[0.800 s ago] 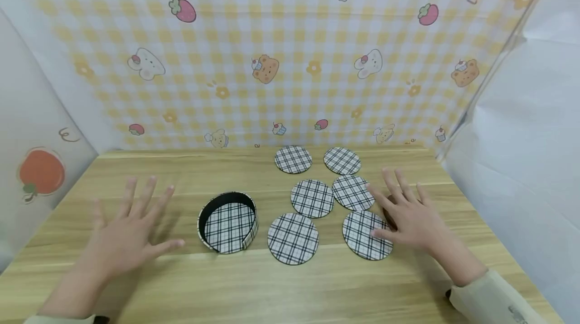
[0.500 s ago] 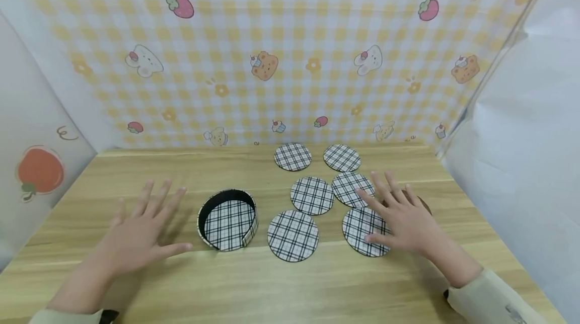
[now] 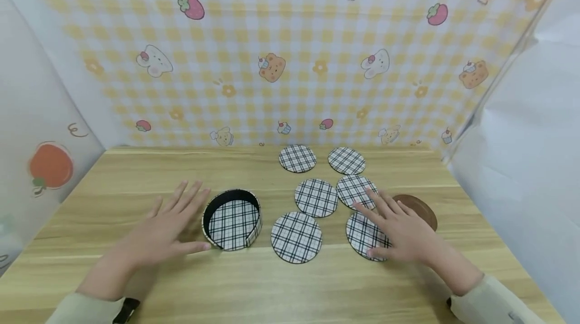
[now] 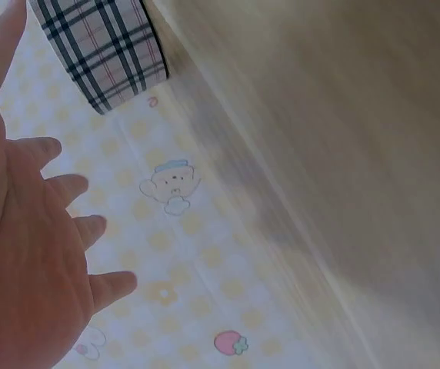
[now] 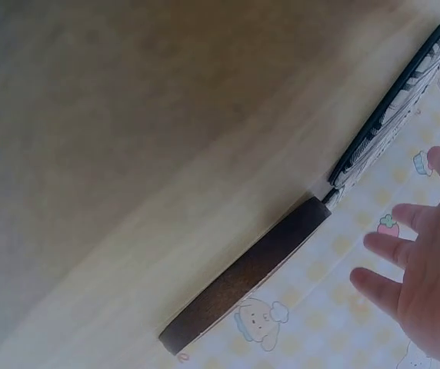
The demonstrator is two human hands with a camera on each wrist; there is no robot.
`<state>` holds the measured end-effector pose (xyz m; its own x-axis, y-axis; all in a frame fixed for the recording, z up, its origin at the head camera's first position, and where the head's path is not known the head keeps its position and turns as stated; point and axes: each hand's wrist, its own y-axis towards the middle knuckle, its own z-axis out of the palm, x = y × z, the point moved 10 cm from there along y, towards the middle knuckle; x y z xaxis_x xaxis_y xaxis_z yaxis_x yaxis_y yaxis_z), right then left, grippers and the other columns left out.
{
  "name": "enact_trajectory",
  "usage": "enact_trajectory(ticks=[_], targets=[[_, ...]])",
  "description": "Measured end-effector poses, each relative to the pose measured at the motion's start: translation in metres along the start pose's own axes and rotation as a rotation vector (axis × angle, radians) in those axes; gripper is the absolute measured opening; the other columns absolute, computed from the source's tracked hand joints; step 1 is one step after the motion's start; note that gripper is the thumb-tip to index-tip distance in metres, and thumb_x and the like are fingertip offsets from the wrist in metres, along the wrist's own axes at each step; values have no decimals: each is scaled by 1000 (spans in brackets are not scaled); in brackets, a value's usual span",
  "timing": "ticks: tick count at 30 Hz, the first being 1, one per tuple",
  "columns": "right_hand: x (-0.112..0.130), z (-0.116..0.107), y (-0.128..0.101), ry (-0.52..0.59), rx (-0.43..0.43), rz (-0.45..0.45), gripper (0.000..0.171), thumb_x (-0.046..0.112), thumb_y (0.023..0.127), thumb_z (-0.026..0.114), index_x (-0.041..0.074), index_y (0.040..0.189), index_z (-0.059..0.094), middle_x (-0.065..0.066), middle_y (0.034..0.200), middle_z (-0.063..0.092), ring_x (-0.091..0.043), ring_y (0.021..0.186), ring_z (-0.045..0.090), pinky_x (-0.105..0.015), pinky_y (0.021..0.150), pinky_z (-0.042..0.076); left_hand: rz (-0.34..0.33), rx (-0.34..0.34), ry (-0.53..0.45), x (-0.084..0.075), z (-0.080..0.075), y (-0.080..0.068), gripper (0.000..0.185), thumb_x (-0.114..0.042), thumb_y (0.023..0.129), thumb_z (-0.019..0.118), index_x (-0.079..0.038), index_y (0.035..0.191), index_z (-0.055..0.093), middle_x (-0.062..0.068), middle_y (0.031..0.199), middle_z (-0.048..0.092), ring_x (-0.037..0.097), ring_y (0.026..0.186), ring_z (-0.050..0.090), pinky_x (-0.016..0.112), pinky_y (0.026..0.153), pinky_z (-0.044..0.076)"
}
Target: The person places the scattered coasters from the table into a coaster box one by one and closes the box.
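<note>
At the far left, a pale side panel with an orange fruit print (image 3: 51, 165) closes off the light wooden table (image 3: 136, 168), and bare wood runs along the table's left and near edges. The person's left hand (image 3: 165, 231) hovers low over that bare stretch, palm down, fingers straight and spread, holding nothing; its thumb tip comes just beside the round plaid-patterned box with a black inner wall (image 3: 232, 219), and whether it touches cannot be told. The left wrist view shows the open palm (image 4: 20, 261) and the box's plaid wall (image 4: 105, 50) apart from the fingers.

Right of the box, six round plaid coasters lie flat in two columns: the near-left one (image 3: 296, 237), the middle-left one (image 3: 316, 197), the far-left one (image 3: 297, 158), the far-right one (image 3: 346, 160), the middle-right one (image 3: 353, 190) and the near-right one (image 3: 364, 233). Narrow strips of wood separate them.

The right hand (image 3: 401, 231) lies flat and spread over the near-right coaster, its fingertips (image 3: 358, 207) reaching the edge of the middle-right one; it grips nothing. Just beyond it sits a round dark brown disc (image 3: 419, 207), seen edge-on in the right wrist view (image 5: 243, 284). A white wall (image 3: 521, 163) bounds the table's right edge, with the yellow checked backdrop (image 3: 290, 52) behind.
</note>
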<state>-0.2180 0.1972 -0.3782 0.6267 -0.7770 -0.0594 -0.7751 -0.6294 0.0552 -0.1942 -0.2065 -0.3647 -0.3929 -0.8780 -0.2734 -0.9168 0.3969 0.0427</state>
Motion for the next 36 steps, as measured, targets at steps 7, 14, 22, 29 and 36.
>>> enact_trajectory(ticks=[7, 14, 22, 29, 36], targets=[[-3, 10, -2, 125, 67, 2, 96, 78, 79, 56, 27, 157, 30, -24, 158, 33, -50, 140, 38, -75, 90, 45, 9, 33, -137, -9, 5, 9, 103, -62, 85, 66, -29, 161, 5, 3, 168, 13, 37, 155, 5, 77, 111, 17], [-1, 10, 0, 162, 86, -19, 96, 77, 79, 56, 23, 155, 35, -23, 145, 42, -46, 130, 48, -61, 75, 56, 39, 56, -149, -15, 7, 17, 106, -62, 85, 66, -16, 161, 9, 13, 166, 20, 47, 150, 18, 71, 114, 21], [-2, 12, 0, 175, 113, -13, 96, 78, 78, 55, 19, 152, 40, -20, 138, 47, -43, 121, 53, -52, 73, 58, 69, 105, -199, -18, 9, 24, 111, -62, 82, 69, -3, 158, 15, 25, 160, 27, 47, 143, 35, 64, 113, 33], [-4, 13, -1, 215, 150, 2, 99, 69, 73, 72, 18, 152, 41, -17, 136, 45, -39, 119, 51, -49, 78, 56, 40, 144, -240, -13, 13, 27, 118, -63, 76, 74, -3, 158, 15, 26, 160, 26, 48, 140, 38, 63, 112, 35], [-5, 12, 1, 247, 173, 17, 99, 58, 70, 82, 20, 152, 41, -15, 136, 46, -35, 117, 50, -47, 76, 56, -10, 163, -277, -7, 14, 26, 122, -64, 72, 76, 2, 157, 17, 29, 159, 26, 51, 141, 34, 66, 112, 32]])
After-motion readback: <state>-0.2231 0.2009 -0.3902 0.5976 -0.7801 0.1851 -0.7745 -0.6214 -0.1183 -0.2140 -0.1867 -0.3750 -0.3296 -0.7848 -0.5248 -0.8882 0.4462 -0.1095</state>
